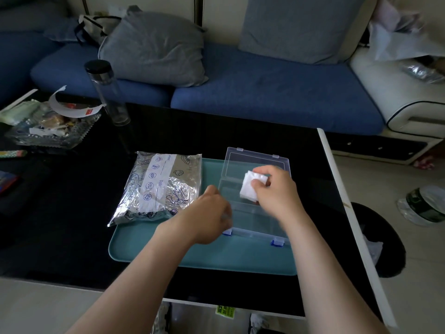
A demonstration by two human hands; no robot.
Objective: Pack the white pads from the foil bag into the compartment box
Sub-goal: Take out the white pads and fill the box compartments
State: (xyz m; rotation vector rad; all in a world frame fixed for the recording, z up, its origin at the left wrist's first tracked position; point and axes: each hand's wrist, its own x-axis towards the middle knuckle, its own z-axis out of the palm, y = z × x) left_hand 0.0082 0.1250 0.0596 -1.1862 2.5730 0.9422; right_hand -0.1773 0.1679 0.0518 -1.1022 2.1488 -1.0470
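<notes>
Now right hand (275, 189) pinches white pads (248, 192) — above compartment box (252, 224).

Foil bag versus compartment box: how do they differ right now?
The foil bag is opaque, crinkled silver with blue print; the compartment box is clear, rigid plastic. The bag lies flat; the box is open, the right hand holding white pads over it. Both rest on the teal tray.

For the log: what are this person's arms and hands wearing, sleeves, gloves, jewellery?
The left hand and right hand are bare: no gloves, rings or watch visible. Left arm and right arm are uncovered to the frame edge, no sleeves. The left hand is motion-blurred.
</notes>
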